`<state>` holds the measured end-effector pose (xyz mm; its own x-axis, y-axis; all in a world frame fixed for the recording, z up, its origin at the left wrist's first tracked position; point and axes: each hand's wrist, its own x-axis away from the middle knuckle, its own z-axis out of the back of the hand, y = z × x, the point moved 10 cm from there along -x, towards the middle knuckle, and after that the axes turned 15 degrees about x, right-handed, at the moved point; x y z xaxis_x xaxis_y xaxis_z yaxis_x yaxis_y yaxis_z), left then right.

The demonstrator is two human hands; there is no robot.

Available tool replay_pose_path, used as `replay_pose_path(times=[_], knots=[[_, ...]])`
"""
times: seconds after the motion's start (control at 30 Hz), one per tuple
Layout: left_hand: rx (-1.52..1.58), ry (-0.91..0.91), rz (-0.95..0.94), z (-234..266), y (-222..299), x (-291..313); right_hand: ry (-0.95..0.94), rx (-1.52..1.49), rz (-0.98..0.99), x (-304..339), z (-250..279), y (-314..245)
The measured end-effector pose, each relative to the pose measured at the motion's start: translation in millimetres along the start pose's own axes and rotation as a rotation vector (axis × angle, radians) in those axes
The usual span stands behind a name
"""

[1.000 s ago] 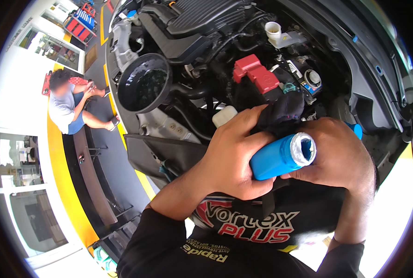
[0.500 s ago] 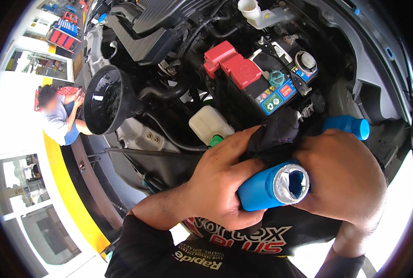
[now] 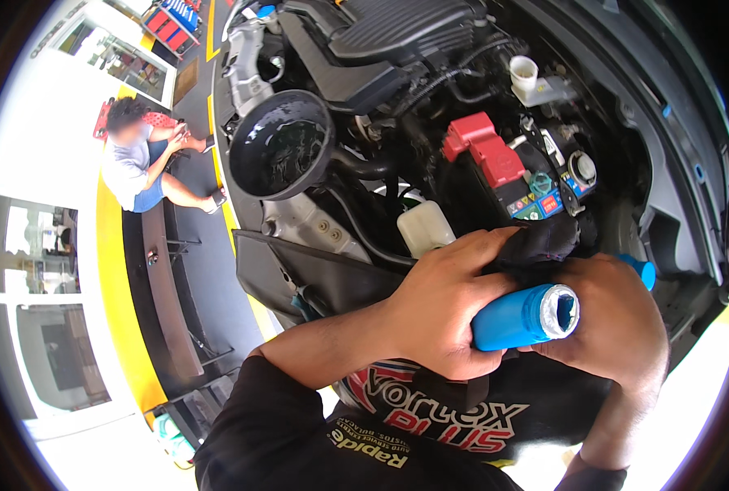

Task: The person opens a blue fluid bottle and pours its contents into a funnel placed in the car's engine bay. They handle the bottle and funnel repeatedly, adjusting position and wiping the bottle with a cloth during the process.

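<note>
My left hand is wrapped round a blue plastic bottle, tilted with its mouth toward the right. Torn silver foil rings the bottle's opening. Close against the neck is my right hand, curled with its knuckles outward; its fingertips are mostly hidden, so what they grip does not show. Black fabric bunches just beyond and between both hands. Past the right hand pokes the end of another blue object, largely covered.
A black funnel, wet inside, stands in the engine bay. Around it are a white reservoir, a battery with a red cover, and an open white filler neck. Another person sits at the left near a bench.
My view has shifted, so the engine bay and hands sit farther right in the picture. The left hand keeps its hold on the bottle, and the right hand stays beside its mouth.
</note>
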<state>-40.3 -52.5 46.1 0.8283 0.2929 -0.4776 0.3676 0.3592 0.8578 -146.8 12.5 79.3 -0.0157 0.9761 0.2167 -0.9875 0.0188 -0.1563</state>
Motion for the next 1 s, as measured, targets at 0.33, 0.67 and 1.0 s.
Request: replay_pose_path(times=[0.33,0.67,1.0], knots=[[-0.094,0.066,-0.075,13,11,0,0.067,-0.093,0.003,-7,15,-10],[-0.146,0.157,-0.194,12,24,-18,0.130,-0.154,0.022,-2,31,12],[-0.163,0.337,-0.219,0,26,-64,0.350,-0.211,-0.061,19,70,46]])
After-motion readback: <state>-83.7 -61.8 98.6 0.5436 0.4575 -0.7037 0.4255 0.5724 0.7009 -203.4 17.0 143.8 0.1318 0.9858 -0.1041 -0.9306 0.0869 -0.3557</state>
